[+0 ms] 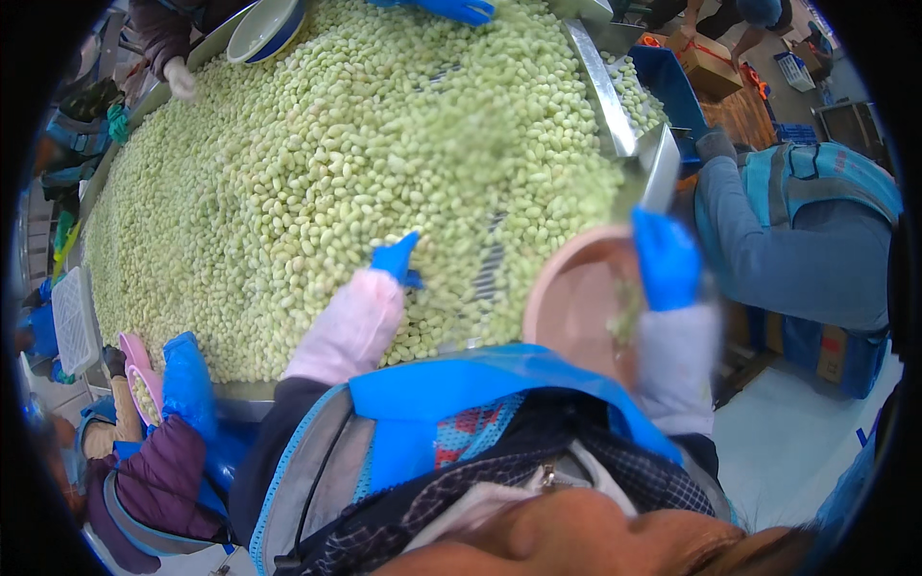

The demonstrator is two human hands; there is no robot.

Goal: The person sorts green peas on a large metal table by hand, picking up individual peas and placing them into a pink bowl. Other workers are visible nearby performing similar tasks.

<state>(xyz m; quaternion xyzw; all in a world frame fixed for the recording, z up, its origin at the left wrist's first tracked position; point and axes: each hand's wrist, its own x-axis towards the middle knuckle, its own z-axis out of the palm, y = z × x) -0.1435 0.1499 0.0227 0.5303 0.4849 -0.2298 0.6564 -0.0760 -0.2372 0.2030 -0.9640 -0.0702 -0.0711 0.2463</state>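
Pale green, oval bean-like pieces (317, 194) cover a large metal-edged table before me. My left hand (396, 261), in a blue glove, reaches into them near the table's front edge. Its fingers are partly hidden, and whether they hold any pieces is unclear. My right hand (667, 259), also blue-gloved, is at the right rim of a pink basin (569, 302). Motion blurs the hand, so its grip does not show. A few blurred green pieces appear inside the basin on its right side. Slatted dark strips of the table surface (491, 263) show through between my hands.
A metal chute edge (601, 90) and a blue bin (670, 86) stand at the upper right. Close on my right is a co-worker (807, 230); another with blue sleeves (189, 389) is on my left. A white-and-blue bowl (265, 30) rests at the far side.
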